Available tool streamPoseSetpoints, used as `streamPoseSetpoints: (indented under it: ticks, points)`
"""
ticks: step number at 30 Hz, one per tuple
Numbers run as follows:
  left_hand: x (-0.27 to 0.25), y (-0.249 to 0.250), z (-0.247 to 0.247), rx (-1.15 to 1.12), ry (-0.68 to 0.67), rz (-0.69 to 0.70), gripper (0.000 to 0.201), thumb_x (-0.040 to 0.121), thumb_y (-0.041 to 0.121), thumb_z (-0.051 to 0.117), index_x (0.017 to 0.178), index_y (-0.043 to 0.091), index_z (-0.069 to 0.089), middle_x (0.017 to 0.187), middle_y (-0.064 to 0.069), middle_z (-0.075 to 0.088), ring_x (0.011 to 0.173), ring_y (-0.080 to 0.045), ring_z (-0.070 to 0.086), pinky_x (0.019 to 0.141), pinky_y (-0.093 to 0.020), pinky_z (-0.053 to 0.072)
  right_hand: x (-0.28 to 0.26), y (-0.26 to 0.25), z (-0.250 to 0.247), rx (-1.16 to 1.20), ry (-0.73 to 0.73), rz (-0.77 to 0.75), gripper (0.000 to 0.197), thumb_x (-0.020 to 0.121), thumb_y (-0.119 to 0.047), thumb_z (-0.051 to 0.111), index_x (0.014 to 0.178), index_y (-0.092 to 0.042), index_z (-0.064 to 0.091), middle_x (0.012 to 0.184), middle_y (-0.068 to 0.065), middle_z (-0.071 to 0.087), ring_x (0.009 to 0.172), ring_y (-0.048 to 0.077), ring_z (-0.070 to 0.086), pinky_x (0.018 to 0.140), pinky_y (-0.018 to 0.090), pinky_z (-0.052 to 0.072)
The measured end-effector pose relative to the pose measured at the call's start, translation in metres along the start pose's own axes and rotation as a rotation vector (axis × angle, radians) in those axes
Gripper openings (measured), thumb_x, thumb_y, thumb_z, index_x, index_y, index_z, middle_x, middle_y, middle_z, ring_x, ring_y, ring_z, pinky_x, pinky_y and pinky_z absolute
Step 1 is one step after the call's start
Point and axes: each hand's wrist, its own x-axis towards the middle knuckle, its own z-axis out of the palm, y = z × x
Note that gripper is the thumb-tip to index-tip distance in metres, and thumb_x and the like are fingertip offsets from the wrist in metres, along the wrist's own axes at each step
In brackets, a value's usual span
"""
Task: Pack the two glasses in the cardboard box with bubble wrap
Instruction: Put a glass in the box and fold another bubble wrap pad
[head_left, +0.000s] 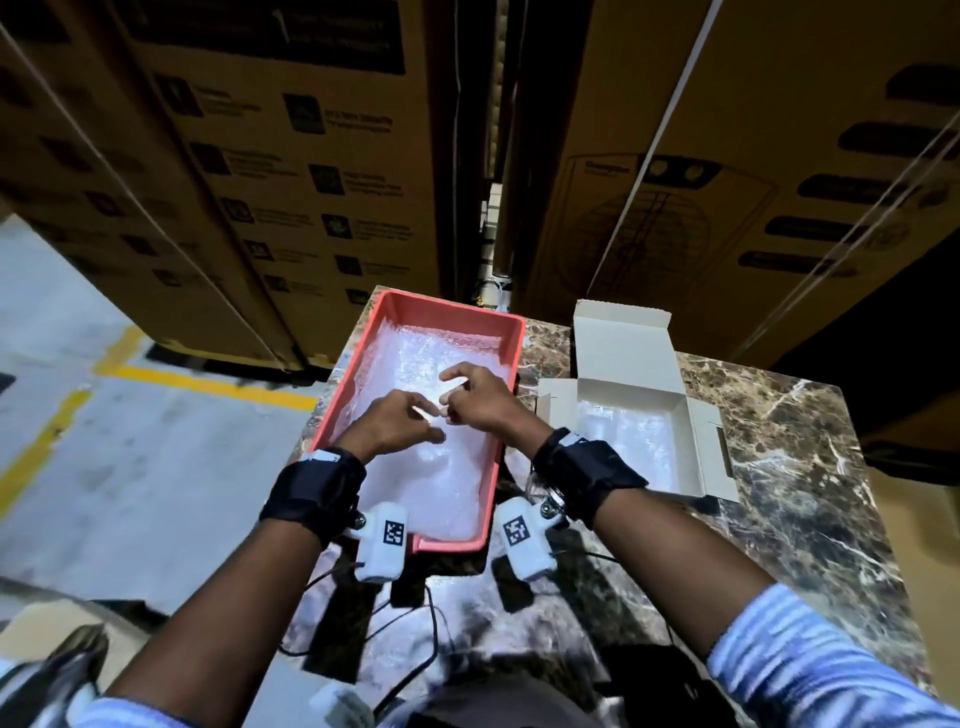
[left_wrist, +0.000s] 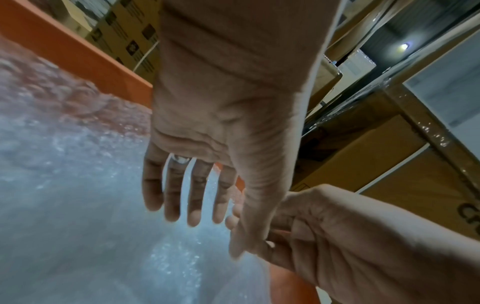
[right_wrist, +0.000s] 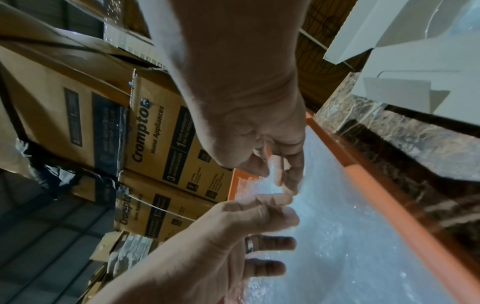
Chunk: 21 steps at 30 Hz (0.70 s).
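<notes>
A sheet of bubble wrap (head_left: 441, 478) fills the red tray (head_left: 447, 306) on the table, and both hands are over it. My right hand (head_left: 447, 405) has its fingers curled and pinches a raised bit of the wrap (right_wrist: 350, 246). My left hand (head_left: 415, 415) is beside it with straight fingers (left_wrist: 194, 195), its thumb touching the right hand's fingers (left_wrist: 275, 232). The white cardboard box (head_left: 623, 338) stands open right of the tray, with a bubble-wrapped bundle (head_left: 623, 431) inside. No bare glass shows plainly.
The tray and box sit on a marble-patterned table (head_left: 779, 415). Tall brown cartons (head_left: 311, 156) stand close behind the table. Black cables (head_left: 415, 623) trail over the near edge. To the left lies grey floor with yellow lines (head_left: 104, 415).
</notes>
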Motion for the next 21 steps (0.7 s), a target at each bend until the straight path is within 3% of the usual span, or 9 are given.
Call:
streamPoseSetpoints:
  ticks: [2, 6, 9, 12, 14, 16, 18, 21]
  points:
    - [-0.001, -0.004, 0.002, 0.11, -0.112, -0.079, 0.043, 0.076, 0.035, 0.09, 0.112, 0.023, 0.07, 0.095, -0.003, 0.069, 0.081, -0.017, 0.061, 0.063, -0.025, 0.046, 0.005, 0.002, 0.008, -0.031, -0.031, 0.044, 0.03, 0.096, -0.003, 0.049, 0.123, -0.012, 0.056, 0.106, 0.024, 0.07, 0.091, 0.034, 0.071, 0.088, 0.046, 0.061]
    - [0.0, -0.016, 0.013, 0.307, -0.268, -0.172, 0.051, 0.057, 0.052, 0.096, 0.097, 0.026, 0.076, 0.096, -0.004, 0.072, 0.079, -0.018, 0.062, 0.07, -0.027, 0.047, 0.01, 0.008, 0.02, -0.122, -0.072, 0.096, 0.032, 0.096, -0.008, 0.047, 0.126, -0.013, 0.056, 0.11, 0.023, 0.068, 0.082, 0.026, 0.062, 0.076, 0.04, 0.056]
    - [0.0, -0.018, 0.02, 0.349, -0.309, -0.166, 0.041, 0.063, 0.044, 0.095, 0.091, 0.02, 0.079, 0.084, 0.001, 0.073, 0.073, -0.016, 0.06, 0.07, -0.027, 0.047, 0.01, 0.012, 0.021, -0.152, -0.09, 0.116, 0.032, 0.094, -0.008, 0.048, 0.125, -0.013, 0.056, 0.109, 0.02, 0.066, 0.082, 0.026, 0.06, 0.071, 0.038, 0.051]
    - [-0.004, -0.016, 0.024, 0.351, -0.32, -0.151, 0.023, 0.074, 0.031, 0.089, 0.087, 0.016, 0.078, 0.065, 0.008, 0.064, 0.059, -0.013, 0.052, 0.06, -0.024, 0.043, 0.011, 0.013, 0.019, -0.177, -0.103, 0.097, 0.031, 0.095, -0.009, 0.051, 0.124, -0.014, 0.058, 0.109, 0.015, 0.064, 0.082, 0.026, 0.06, 0.071, 0.037, 0.05]
    - [-0.004, -0.014, 0.024, 0.359, -0.326, -0.145, 0.012, 0.079, 0.024, 0.084, 0.085, 0.019, 0.075, 0.063, 0.007, 0.063, 0.061, -0.014, 0.053, 0.055, -0.022, 0.041, 0.011, 0.012, 0.018, -0.208, -0.111, 0.071, 0.03, 0.096, -0.009, 0.051, 0.124, -0.014, 0.06, 0.114, 0.012, 0.061, 0.083, 0.026, 0.062, 0.072, 0.035, 0.05]
    - [-0.005, -0.014, 0.023, 0.364, -0.342, -0.15, 0.011, 0.081, 0.023, 0.082, 0.087, 0.02, 0.074, 0.072, 0.003, 0.065, 0.068, -0.016, 0.057, 0.054, -0.021, 0.044, 0.009, 0.011, 0.016, -0.255, -0.12, 0.041, 0.031, 0.097, -0.009, 0.051, 0.124, -0.015, 0.062, 0.124, 0.012, 0.062, 0.093, 0.029, 0.067, 0.078, 0.035, 0.053]
    - [-0.004, -0.016, 0.025, 0.318, -0.333, -0.176, 0.028, 0.076, 0.028, 0.088, 0.096, 0.018, 0.071, 0.087, -0.002, 0.068, 0.074, -0.018, 0.062, 0.056, -0.023, 0.051, 0.009, 0.01, 0.014, -0.316, -0.138, 0.015, 0.032, 0.097, -0.008, 0.051, 0.126, -0.016, 0.063, 0.132, 0.013, 0.06, 0.102, 0.029, 0.065, 0.082, 0.033, 0.051]
    - [-0.005, -0.014, 0.028, 0.238, -0.32, -0.219, 0.062, 0.058, 0.03, 0.099, 0.108, 0.02, 0.064, 0.094, -0.005, 0.066, 0.075, -0.022, 0.066, 0.059, -0.026, 0.059, 0.007, 0.01, 0.01, -0.371, -0.161, -0.004, 0.034, 0.098, -0.007, 0.05, 0.129, -0.016, 0.06, 0.134, 0.014, 0.058, 0.094, 0.024, 0.06, 0.075, 0.029, 0.047]
